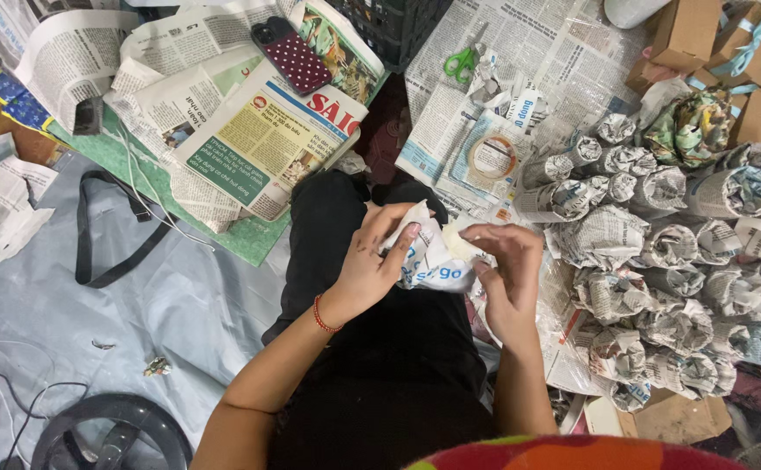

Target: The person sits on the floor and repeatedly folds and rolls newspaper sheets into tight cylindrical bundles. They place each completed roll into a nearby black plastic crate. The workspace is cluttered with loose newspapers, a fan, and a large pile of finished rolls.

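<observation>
Wrapping small pale object [457, 242] in newspaper sheet [428, 261]: left hand [372, 265] pinches paper fold to keep it taut, right hand [509, 277] clasps bundle underneath over lap; pile of wrapped bundles [659, 261] just right of grip.

A crumpled sheet of newspaper [428, 259], white with blue print, sits half-wrapped around a pale round object [457, 241] above the lap.

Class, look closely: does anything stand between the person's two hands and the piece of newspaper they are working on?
Nothing visible does. The left hand and right hand both already grip the crumpled newspaper piece directly, over the lap.
</observation>
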